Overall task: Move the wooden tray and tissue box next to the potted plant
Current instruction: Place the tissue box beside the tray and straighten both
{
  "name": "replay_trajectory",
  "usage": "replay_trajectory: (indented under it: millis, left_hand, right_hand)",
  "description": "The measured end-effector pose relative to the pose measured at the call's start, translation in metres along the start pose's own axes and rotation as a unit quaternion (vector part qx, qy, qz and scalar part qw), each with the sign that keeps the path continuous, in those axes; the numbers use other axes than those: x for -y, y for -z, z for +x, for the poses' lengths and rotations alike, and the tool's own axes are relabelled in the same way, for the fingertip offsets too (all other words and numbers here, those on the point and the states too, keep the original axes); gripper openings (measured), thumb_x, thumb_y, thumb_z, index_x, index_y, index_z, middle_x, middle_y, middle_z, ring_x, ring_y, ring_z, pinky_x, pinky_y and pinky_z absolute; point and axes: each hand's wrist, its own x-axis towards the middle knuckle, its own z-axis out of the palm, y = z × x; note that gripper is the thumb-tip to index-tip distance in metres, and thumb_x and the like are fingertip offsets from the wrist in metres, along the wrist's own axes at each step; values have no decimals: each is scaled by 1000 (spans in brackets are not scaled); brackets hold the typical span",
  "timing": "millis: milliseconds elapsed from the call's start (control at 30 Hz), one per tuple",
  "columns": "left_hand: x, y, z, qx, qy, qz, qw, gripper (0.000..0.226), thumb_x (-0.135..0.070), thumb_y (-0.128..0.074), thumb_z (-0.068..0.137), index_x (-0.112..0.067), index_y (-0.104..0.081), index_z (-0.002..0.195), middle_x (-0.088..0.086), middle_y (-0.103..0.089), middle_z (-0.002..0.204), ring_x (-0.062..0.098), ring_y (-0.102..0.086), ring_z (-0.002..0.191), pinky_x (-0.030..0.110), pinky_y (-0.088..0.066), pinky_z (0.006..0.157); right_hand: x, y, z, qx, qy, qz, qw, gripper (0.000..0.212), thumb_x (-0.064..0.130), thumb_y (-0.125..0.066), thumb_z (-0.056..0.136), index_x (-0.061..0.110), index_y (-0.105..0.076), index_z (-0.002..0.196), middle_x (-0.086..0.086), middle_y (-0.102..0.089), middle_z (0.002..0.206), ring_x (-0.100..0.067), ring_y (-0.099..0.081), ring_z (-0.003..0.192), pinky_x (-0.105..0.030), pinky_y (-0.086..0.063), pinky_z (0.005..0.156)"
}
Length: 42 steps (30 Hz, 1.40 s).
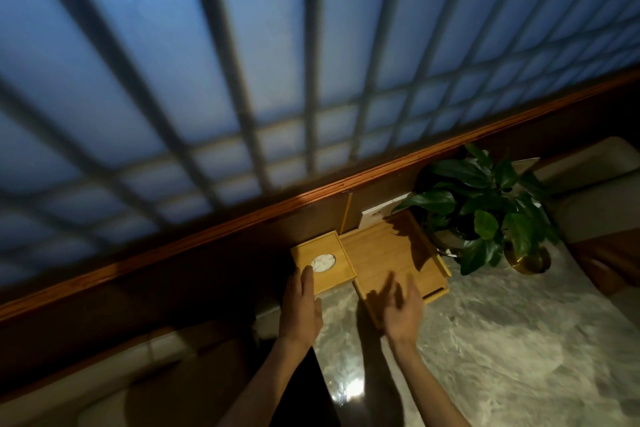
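Head-camera footage is dim and slightly blurred. Nearest the viewer, two bare forearms are extended over a pale, marbled stone tabletop [502,340]. The left hand [300,307] is laid flat, palm down, with its fingertips [306,272] resting on the near edge of a square, light-wood tissue box [323,262] with a round opening in its lid through which white tissue is seen; nothing is clasped by it. The right hand [403,310] is held open with fingers spread, hovering over the near corner of a flat rectangular wooden tray [394,253]; whether the tray is touched cannot be told. The tissue box is set just beside the tray's left side, and the tray's far right edge is placed close against a leafy green potted plant [481,204] in a brass-coloured pot. Behind these, a reddish-brown wooden sill [207,236] is seen, and beyond it a barred, frosted blue window [277,62].
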Motion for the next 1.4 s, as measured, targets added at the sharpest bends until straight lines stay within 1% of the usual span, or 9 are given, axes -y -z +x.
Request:
replay_trajectory:
  millis: [67,167,267,400,733,900,1033,1167,1400]
  left_hand:
    - [0,-1,0,20,33,-63,997,66,-25,-44,99,-18,-7,154,7,-4,163,23,-17,149,35,-26,119]
    - [0,0,3,45,43,-127,990,69,-21,-44,101,-14,-1,154,5,-1,164,22,-15,150,34,-23,121]
    - [0,-1,5,37,41,-179,982,70,-14,-47,99,-13,-3,154,7,-10,163,21,-17,150,36,-21,123]
    - [-2,1,13,28,74,-235,969,69,-11,-48,99,-14,-8,154,10,-19,162,23,-24,148,34,-24,121]
    - [-6,-17,12,13,55,-112,992,76,-28,-51,98,-13,-2,154,16,4,163,28,-2,152,36,-14,124]
    - [-7,-12,24,-28,114,-299,947,66,-10,-52,97,-2,-16,151,19,-26,157,30,-30,144,38,-29,117]
    - [3,-14,35,-3,159,-315,936,46,-10,-46,99,1,-38,144,24,-47,144,35,-47,132,46,-40,110]
    - [5,-18,34,-9,157,-312,937,47,-10,-47,99,-1,-38,144,22,-48,144,34,-48,132,48,-40,111]
    - [8,-16,30,5,154,-337,929,49,-9,-48,98,-4,-36,146,21,-48,144,35,-48,132,51,-39,111]
  right_hand:
    - [-14,10,13,-39,-186,128,973,45,10,-58,92,13,-44,134,-20,-52,140,-37,-52,125,-51,-44,105]
    - [-30,20,28,67,-345,338,873,39,24,-47,99,7,-47,133,-21,-56,132,-35,-54,117,-48,-43,100]
    - [-37,23,34,105,-370,392,836,34,30,-46,98,9,-57,122,-17,-56,130,-32,-49,125,-46,-36,111]
    - [-36,20,42,106,-380,421,817,41,31,-47,95,6,-58,125,-18,-61,110,-31,-55,107,-45,-39,110]
    - [-30,19,42,114,-362,365,850,38,25,-43,99,6,-51,131,-22,-57,124,-34,-52,118,-45,-41,106]
    - [-26,23,44,96,-366,369,849,21,21,-45,93,12,-62,100,-17,-61,100,-31,-57,91,-49,-45,97]
    - [-30,25,44,93,-362,371,850,15,22,-48,91,14,-61,91,-15,-58,96,-30,-57,90,-47,-46,92]
    - [-36,26,42,100,-361,376,847,24,23,-48,91,10,-67,97,-13,-63,96,-27,-57,92,-38,-47,78]
    - [-39,28,42,109,-355,420,828,18,18,-48,91,7,-62,97,-14,-69,99,-31,-61,97,-44,-53,87]
